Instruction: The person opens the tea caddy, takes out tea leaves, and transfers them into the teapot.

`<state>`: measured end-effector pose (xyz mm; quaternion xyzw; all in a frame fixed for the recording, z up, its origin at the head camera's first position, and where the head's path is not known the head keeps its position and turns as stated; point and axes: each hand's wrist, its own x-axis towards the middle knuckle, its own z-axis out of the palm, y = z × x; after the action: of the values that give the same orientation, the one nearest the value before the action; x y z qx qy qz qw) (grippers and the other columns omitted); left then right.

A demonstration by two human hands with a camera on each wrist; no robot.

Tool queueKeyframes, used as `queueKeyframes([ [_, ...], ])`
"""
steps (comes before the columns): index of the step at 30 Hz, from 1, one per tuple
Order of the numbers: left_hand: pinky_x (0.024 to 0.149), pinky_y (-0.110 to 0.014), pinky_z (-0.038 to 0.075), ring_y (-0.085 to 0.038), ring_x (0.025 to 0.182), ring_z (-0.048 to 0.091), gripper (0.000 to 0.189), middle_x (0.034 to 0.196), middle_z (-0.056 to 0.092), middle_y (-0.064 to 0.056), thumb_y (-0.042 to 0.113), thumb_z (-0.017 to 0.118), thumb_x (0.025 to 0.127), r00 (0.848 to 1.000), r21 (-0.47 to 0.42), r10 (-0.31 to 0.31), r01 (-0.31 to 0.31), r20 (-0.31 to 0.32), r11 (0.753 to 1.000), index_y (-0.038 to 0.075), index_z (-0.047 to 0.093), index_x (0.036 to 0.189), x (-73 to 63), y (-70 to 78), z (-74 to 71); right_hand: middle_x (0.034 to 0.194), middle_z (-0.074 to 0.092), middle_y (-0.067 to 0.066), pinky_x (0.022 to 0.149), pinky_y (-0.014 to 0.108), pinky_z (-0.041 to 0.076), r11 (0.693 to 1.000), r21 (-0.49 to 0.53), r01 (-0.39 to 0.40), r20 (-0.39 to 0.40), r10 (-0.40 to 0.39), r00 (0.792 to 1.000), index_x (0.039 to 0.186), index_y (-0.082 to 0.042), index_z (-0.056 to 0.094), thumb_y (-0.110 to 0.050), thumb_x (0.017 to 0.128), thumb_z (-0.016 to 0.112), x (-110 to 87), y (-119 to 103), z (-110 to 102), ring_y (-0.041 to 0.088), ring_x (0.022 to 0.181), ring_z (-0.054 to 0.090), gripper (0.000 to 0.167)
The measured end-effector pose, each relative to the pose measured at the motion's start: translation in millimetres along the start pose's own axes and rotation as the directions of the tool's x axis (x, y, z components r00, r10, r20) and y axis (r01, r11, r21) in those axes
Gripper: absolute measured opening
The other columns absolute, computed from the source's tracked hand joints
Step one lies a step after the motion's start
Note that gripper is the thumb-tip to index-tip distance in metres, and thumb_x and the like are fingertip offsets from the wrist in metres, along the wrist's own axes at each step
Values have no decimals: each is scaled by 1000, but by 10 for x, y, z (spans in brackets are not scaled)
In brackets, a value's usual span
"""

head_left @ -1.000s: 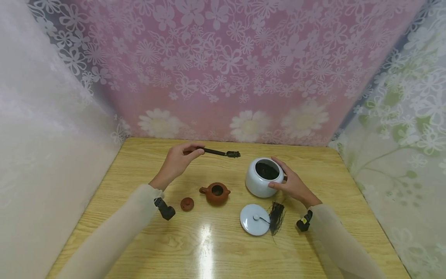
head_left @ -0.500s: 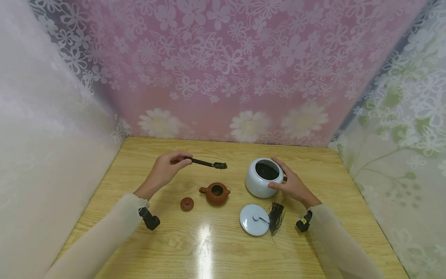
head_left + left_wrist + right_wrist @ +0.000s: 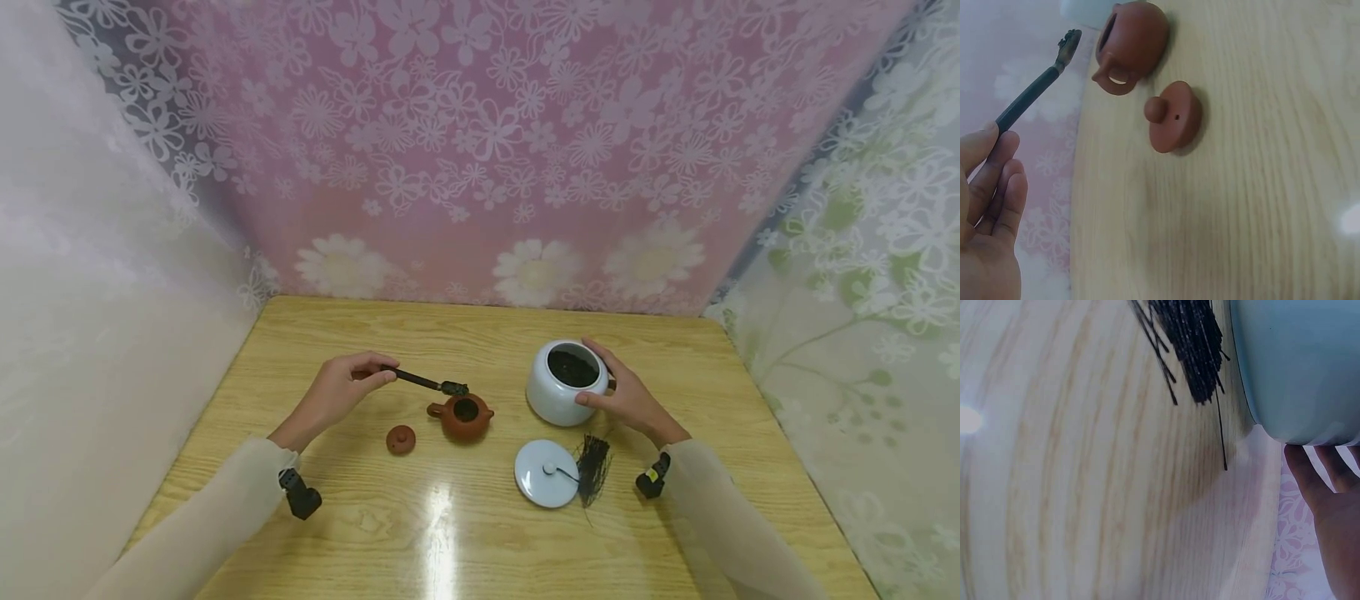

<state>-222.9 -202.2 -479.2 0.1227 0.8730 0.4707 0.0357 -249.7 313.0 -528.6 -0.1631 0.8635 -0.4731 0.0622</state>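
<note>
head view: a wood-grain table [image 3: 360,542] ends at a pink flowered curtain [image 3: 480,167] along its far edge. around the small brown teapot [image 3: 467,428], near the table's middle, are a white jar [image 3: 553,407] toward the far right corner, a round brown lid [image 3: 401,439] at its left and, nearer the front edge, a white lid [image 3: 536,479] with a black tassel [image 3: 594,467] beside it, thin strands fanned on the wood. the teapot is squat, matte, clay-like, uncovered; the jar is glossy and rounded, dark bits inside. the left hand [image 3: 335,392] pinches a spoon [image 3: 417,379] by the end of its slim dark handle; the spoon's tip, loaded with dark crumbs, is at the teapot's far rim, whether touching i cannot tell. the right hand [image 3: 630,403] grips the jar's right side, thumb near the rim.
</note>
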Motion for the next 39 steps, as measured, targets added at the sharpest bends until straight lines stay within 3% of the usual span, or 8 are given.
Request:
queueKeyframes([
  [4,89,-38,60,-18,107,75,26,120,80,2,37,75,106,1000,33,20,-21,5,999,27,80,130,-32,-46,17,182,21,14,117,74,43,1000,-1,-1,-1,1,1000,174,-42,20,-26,98,85,7,7,2,57,156,36,101],
  [11,87,-40,59,-17,105,74,26,118,81,4,34,74,106,998,54,57,-58,22,997,26,79,131,-29,-33,44,182,20,13,116,73,44,1000,8,1,0,-1,1000,176,-35,21,-25,98,85,15,38,0,57,157,36,101],
  [17,81,-36,57,-15,101,72,25,117,81,4,30,75,106,993,99,109,-113,42,989,25,80,130,1,42,66,182,20,13,116,73,44,1000,5,2,-1,-2,1000,175,-38,21,-24,98,85,18,37,1,56,157,36,101],
  [21,77,-34,56,-14,99,73,25,118,81,3,25,76,105,984,154,173,-178,45,972,22,81,130,16,95,83,182,20,14,116,73,45,1000,8,5,2,-5,1000,175,-38,21,-24,98,85,17,40,0,56,156,38,101],
  [24,77,-35,56,-14,98,73,26,116,80,3,24,77,104,968,229,246,-249,45,941,21,81,130,27,132,93,182,20,13,116,73,45,1000,12,6,4,-6,1000,175,-38,22,-24,98,85,16,43,-1,57,155,40,101],
  [29,81,-40,61,-15,103,72,29,116,80,2,21,79,102,914,351,400,-398,70,847,17,80,131,30,201,94,182,21,13,115,74,45,1000,13,13,4,-13,1000,175,-38,22,-26,98,85,20,43,-5,58,154,41,101],
  [35,85,-35,64,-17,107,72,28,114,81,1,16,82,100,812,459,571,-556,122,693,13,81,128,31,264,114,182,21,13,115,74,45,1000,11,9,3,-9,1000,174,-41,22,-25,98,85,21,43,-4,57,155,39,100],
  [39,86,-35,64,-19,105,72,28,111,81,0,13,84,98,747,497,647,-624,153,603,12,81,125,14,306,113,182,19,14,115,74,45,1000,6,9,5,-9,1000,176,-32,21,-25,98,85,15,45,-2,59,154,39,101],
])
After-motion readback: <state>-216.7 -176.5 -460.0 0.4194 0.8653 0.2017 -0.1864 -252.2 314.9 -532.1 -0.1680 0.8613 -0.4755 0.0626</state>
